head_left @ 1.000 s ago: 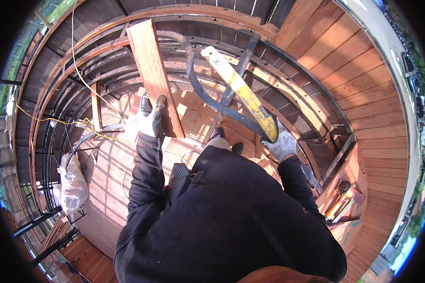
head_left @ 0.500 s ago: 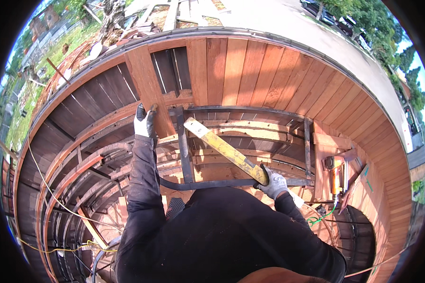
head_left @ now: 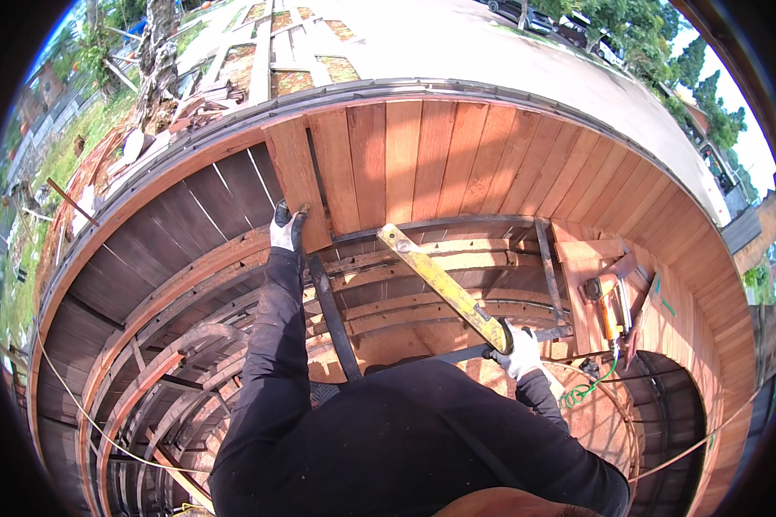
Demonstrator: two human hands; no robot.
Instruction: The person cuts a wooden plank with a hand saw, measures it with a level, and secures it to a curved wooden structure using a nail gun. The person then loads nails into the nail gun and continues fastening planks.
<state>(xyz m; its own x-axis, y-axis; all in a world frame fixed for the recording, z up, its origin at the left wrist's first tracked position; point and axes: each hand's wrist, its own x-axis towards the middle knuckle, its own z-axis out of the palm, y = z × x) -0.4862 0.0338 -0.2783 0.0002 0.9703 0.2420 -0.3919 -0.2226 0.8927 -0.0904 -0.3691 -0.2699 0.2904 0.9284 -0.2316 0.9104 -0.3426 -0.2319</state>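
My left hand, in a white glove with dark fingers, is closed on the lower end of a reddish wooden plank. The plank lies across the curved wall, a narrow dark gap parting it from the row of fitted planks on its right. In my right hand, gloved too, is the near end of a worn yellow spirit level. The level slants up and left over the open framing, its pale far end close to the fitted planks. My fingertips under the level are partly hidden.
Curved wooden ribs and a dark metal upright stand below the planks. At right, a nail gun with a green coiled hose rests on boards. A thin cable hangs at left. Dark slats line the left wall.
The plank in my left hand has shifted right toward the fitted planks, and the gap between them has narrowed. My right hand still holds the spirit level. The whole view has shifted slightly.
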